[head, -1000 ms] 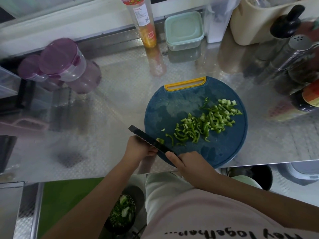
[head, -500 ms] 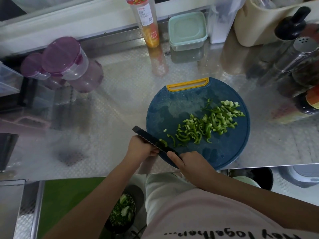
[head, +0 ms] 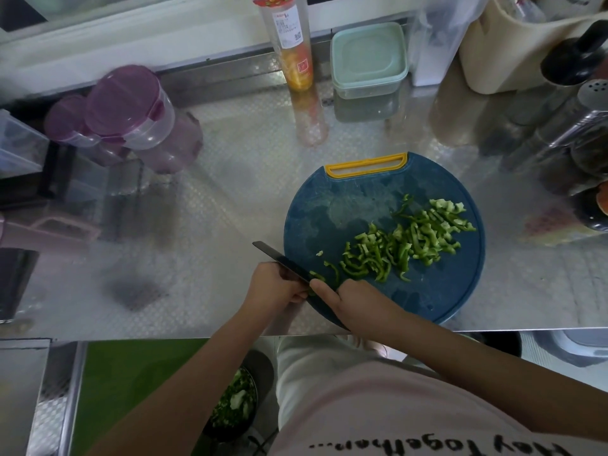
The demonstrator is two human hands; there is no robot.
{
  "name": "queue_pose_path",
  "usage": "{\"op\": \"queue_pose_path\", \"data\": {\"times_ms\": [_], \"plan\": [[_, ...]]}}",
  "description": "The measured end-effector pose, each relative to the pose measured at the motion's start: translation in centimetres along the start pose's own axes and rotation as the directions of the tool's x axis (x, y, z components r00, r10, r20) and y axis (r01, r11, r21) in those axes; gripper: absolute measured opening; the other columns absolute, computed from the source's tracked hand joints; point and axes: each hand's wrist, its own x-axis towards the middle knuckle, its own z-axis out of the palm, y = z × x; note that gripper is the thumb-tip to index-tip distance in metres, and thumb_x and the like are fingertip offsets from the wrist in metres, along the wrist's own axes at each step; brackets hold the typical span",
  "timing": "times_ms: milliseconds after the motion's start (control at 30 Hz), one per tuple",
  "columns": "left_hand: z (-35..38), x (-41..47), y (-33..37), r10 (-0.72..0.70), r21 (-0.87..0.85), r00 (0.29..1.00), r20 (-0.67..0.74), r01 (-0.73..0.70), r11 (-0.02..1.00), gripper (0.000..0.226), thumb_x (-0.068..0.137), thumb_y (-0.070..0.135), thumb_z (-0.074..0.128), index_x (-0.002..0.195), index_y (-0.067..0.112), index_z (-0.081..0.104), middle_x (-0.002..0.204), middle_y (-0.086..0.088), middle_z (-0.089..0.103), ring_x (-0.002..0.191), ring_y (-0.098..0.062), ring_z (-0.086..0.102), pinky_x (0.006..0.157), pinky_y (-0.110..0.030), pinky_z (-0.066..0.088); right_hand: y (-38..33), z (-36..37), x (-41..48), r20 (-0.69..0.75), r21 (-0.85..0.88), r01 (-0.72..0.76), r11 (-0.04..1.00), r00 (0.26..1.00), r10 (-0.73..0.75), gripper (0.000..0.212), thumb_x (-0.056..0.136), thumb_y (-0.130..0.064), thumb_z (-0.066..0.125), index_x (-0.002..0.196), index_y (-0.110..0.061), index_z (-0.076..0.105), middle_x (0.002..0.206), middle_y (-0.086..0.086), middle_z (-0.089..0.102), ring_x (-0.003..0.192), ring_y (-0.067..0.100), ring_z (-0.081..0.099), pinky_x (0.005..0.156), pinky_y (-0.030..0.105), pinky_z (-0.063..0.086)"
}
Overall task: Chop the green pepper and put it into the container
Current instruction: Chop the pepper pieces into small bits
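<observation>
The steel counter (head: 230,192) runs dull and shiny under me, with jars along its back edge. My right hand (head: 357,302) is closed round the handle of the knife (head: 279,258), forefinger laid along the top, and the dark blade runs away from it to the left, its tip out past the rim of the board (head: 329,199). Touching the blade's left side is my left hand (head: 276,286), fingers curled over what I take to be the last bit of pepper (head: 312,292); only a sliver of green shows between my hands.

Over the past second almost nothing has shifted: both hands sit where they were, the blade lies at the same slant, and no new cut piece has joined the rest. So I judge the chopping is at its very end.

Just beyond my right hand the pepper strips (head: 404,245) lie in a loose band across the board. Well beyond that, at the counter's back, stands the box (head: 368,60) with its pale green lid on. If that is the container, it needs opening before anything goes in.
</observation>
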Motion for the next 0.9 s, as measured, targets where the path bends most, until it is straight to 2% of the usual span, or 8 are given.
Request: {"op": "queue_pose_path", "data": {"times_ms": [133, 200, 233, 300, 467, 567, 667, 900], "plan": [[0.0, -0.2, 0.0, -0.006, -0.018, 1.000, 0.016, 0.006, 1.000, 0.023, 0.076, -0.009, 0.067, 0.065, 0.010, 0.062, 0.054, -0.002, 0.064, 0.050, -0.013, 0.064, 0.056, -0.023, 0.057, -0.6, -0.1, 0.6, 0.091, 0.249, -0.144, 0.958, 0.988, 0.125, 0.058, 0.088, -0.004, 0.056, 0.143, -0.003, 0.036, 0.062, 0.013, 0.045, 0.052, 0.019, 0.034, 0.038, 0.026, 0.014], [-0.2, -0.4, -0.1, -0.003, -0.074, 0.999, 0.041, 0.006, 0.997, 0.018, 0.074, -0.006, 0.072, 0.067, 0.010, 0.065, 0.054, -0.003, 0.066, 0.052, -0.015, 0.063, 0.058, -0.025, 0.057, -0.1, 0.4, 0.7, 0.052, 0.388, -0.127, 0.913, 0.992, 0.116, 0.036, 0.098, -0.022, 0.046, 0.125, 0.000, 0.055, 0.061, 0.009, 0.047, 0.048, 0.019, 0.035, 0.042, 0.029, 0.026], [-0.3, -0.5, -0.2, -0.004, -0.101, 0.998, 0.057, 0.010, 0.995, 0.017, 0.073, -0.004, 0.075, 0.069, 0.010, 0.066, 0.054, -0.002, 0.067, 0.051, -0.013, 0.064, 0.058, -0.025, 0.057, 0.2, 0.5, 0.6, -0.058, 0.350, -0.038, 0.936, 0.996, 0.062, 0.045, 0.101, -0.039, 0.035, 0.100, -0.004, 0.062, 0.060, 0.006, 0.045, 0.050, 0.016, 0.038, 0.047, 0.026, 0.030], [-0.4, -0.5, -0.2, -0.022, -0.138, 0.996, 0.087, 0.034, 0.990, 0.015, 0.071, -0.003, 0.076, 0.071, 0.008, 0.067, 0.055, -0.001, 0.068, 0.051, -0.011, 0.065, 0.056, -0.022, 0.057, 1.2, 0.5, 0.3, 0.003, 0.379, -0.118, 0.918, 0.992, 0.126, 0.058, 0.096, -0.057, 0.029, 0.059, -0.015, 0.044, 0.052, 0.001, 0.039, 0.046, 0.013, 0.037, 0.046, 0.021, 0.028], [-0.4, -0.3, 0.1, -0.100, -0.207, 0.991, 0.087, 0.116, 0.971, 0.009, 0.074, 0.002, 0.076, 0.078, 0.003, 0.068, 0.060, -0.005, 0.069, 0.053, -0.012, 0.067, 0.052, -0.020, 0.055, 1.8, 0.3, -0.9, -0.061, 0.559, -0.054, 0.827, 0.993, 0.106, 0.061, 0.079, -0.070, 0.041, 0.048, -0.021, 0.024, 0.045, -0.002, 0.024, 0.036, 0.012, 0.024, 0.039, 0.024, 0.020], [0.1, -0.5, 0.0, -0.133, -0.303, 0.989, 0.071, 0.149, 0.941, 0.003, 0.079, 0.002, 0.070, 0.077, 0.001, 0.068, 0.060, -0.006, 0.070, 0.054, -0.012, 0.068, 0.051, -0.019, 0.054, 1.5, -0.1, -1.9, -0.080, 0.348, 0.011, 0.937, 0.997, 0.018, 0.064, 0.087, -0.066, 0.034, 0.046, -0.016, 0.031, 0.042, -0.003, 0.034, 0.040, 0.011, 0.034, 0.052, 0.033, 0.034], [0.5, -0.5, -0.4, -0.177, -0.366, 0.984, 0.029, 0.175, 0.914, 0.013, 0.087, -0.005, 0.057, 0.078, -0.002, 0.067, 0.062, -0.009, 0.071, 0.058, -0.015, 0.069, 0.051, -0.020, 0.055, 1.0, -0.3, -2.9, -0.044, 0.089, 0.055, 0.995, 0.998, -0.051, 0.057, 0.099, -0.050, 0.028, 0.053, -0.018, 0.035, 0.051, 0.000, 0.040, 0.055, 0.019, 0.044, 0.063, 0.035, 0.035], [0.9, -0.6, -0.5, -0.190, -0.354, 0.982, 0.015, 0.183, 0.917, 0.008, 0.087, -0.006, 0.058, 0.084, -0.004, 0.065, 0.079, -0.016, 0.070, 0.066, -0.021, 0.070, 0.057, -0.025, 0.058, 1.8, 0.8, -3.5, -0.050, 0.009, 0.052, 0.999, 0.997, -0.052, 0.059, 0.096, -0.056, 0.028, 0.052, -0.018, 0.036, 0.052, -0.003, 0.040, 0.054, 0.014, 0.040, 0.067, 0.034, 0.038]]}}
